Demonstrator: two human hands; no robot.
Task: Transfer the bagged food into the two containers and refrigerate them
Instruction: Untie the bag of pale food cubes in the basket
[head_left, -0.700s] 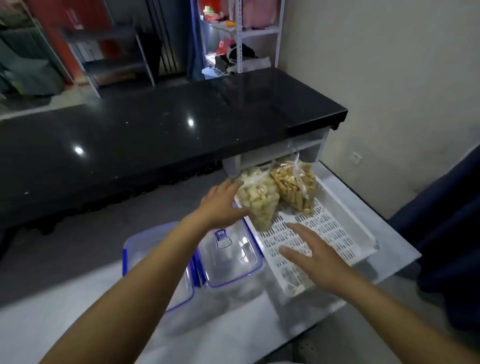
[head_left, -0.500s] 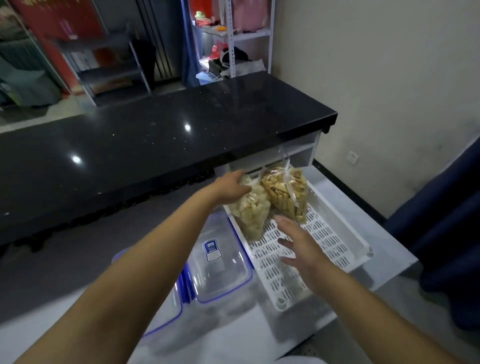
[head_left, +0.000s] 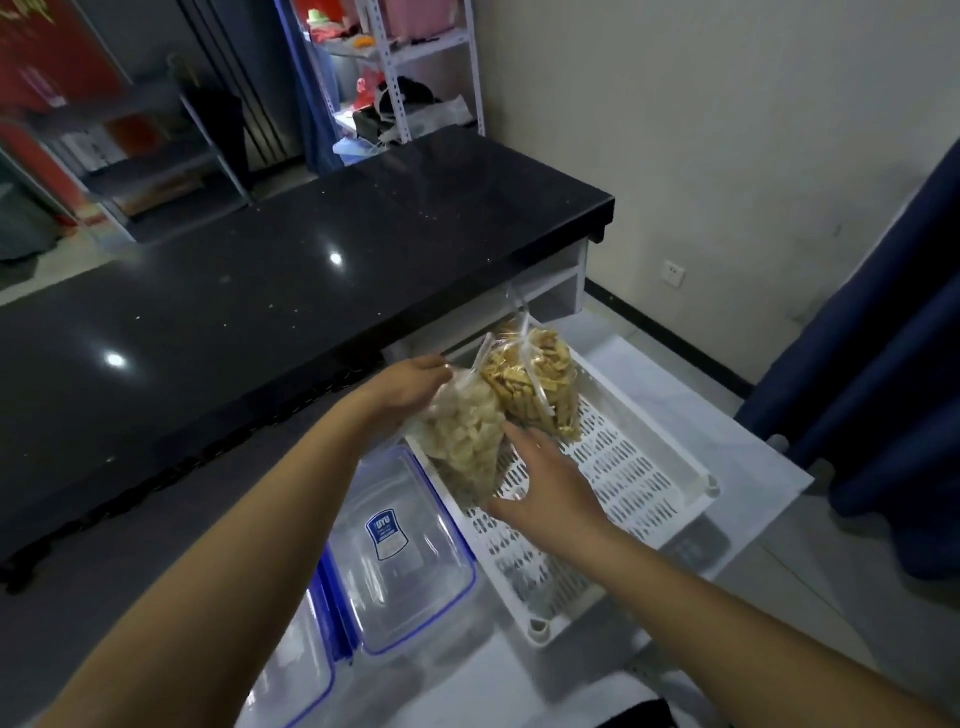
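The left hand is pinching the knotted neck of the pale-snack bag, fingers closing on the twisted plastic, while the right hand is cupping the bag's lower side, fingers spread and lightly curved against the film, not clamping. The bag is sitting at the near-left edge of the white slotted tray, touching the darker-snack bag behind it. Two lidded clear containers are lying just beside the tray, lids on. Judging: contents look light, loose and brittle; film is thin, slippery, shape-shifting. Best hold is likely the knot, with support underneath; squeezing the belly is risking crushed pieces
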